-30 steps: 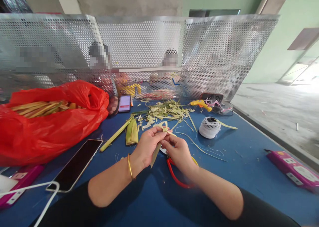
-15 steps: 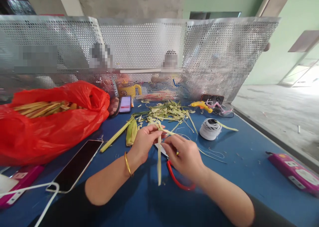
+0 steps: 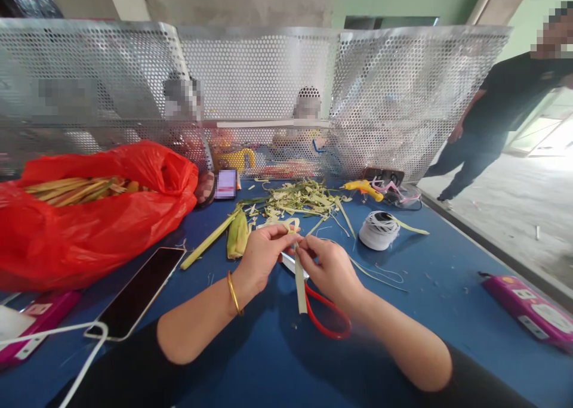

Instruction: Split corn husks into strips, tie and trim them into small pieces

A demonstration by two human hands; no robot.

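A pale green leaf strip [image 3: 300, 286] is looped at its top and hangs down between my hands. My left hand [image 3: 265, 254], with a gold bangle at the wrist, pinches it just under the loop. The fingertips of my right hand [image 3: 329, 268] are closed on the strip close to the left fingertips. Beneath the hands lie red-handled scissors [image 3: 333, 333], their blades partly covered. Just beyond is a heap of leaf scraps [image 3: 304, 199]. A thick green stalk piece [image 3: 237, 236] and a long stem [image 3: 208, 241] rest to the left.
Left are a red plastic bag [image 3: 102, 235] of stalks and a phone [image 3: 136, 291]. A white string ball [image 3: 379, 230], a yellow glue gun [image 3: 363, 188] and a purple box [image 3: 528, 309] lie right. A perforated metal screen [image 3: 255, 68] stands behind. A person [image 3: 505, 98] is at right.
My right hand has moved in to the left hand, and the strip now forms a loop above the fingers. A person has come into view at the right.
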